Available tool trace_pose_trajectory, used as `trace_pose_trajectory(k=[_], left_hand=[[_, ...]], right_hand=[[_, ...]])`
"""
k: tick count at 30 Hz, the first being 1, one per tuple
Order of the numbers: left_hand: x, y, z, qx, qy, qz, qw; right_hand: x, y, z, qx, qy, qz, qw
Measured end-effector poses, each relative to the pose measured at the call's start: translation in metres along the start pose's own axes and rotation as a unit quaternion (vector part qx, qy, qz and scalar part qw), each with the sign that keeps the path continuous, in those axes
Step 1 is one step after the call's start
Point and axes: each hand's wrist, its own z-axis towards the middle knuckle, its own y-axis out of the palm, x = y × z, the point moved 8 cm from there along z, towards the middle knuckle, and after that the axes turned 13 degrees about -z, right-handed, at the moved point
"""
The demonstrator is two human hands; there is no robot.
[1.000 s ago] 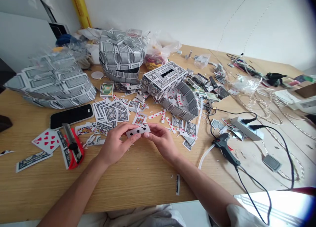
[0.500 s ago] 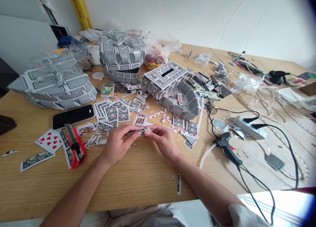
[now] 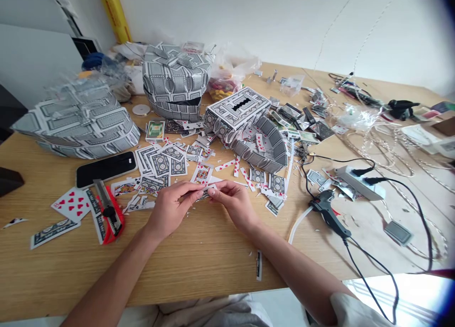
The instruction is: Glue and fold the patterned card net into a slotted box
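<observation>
Folding step, I judge: left hand (image 3: 170,208) and right hand (image 3: 232,204) pinch one card (image 3: 205,191) (scraps at twelve o'clock); next, a firm crease.

Two bare hands met fingertip to fingertip at mid-frame.

The left hand (image 3: 169,208) reached in from the lower left on a bare forearm, palm turned down, thumb and fingers pinched together at their tips. The right hand (image 3: 235,204) came from the lower right, its wrist bent slightly inward and its fingers curled into a matching pinch, with a pale sleeve edge showing near the elbow. The two sets of fingertips nearly touched.
</observation>
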Motion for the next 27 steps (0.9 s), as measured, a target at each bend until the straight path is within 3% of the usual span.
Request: trace_pose_trajectory(k=[16, 27], left_hand=[[0.003, 0.006, 0.0, -0.018, 0.027, 0.02, 0.999], [0.011, 0.01, -0.002, -0.028, 0.059, 0.054, 0.996]], right_hand=[[0.002, 0.0, -0.001, -0.005, 0.007, -0.019, 1.0], [0.001, -0.006, 0.0, 0.031, 0.014, -0.007, 0.999]])
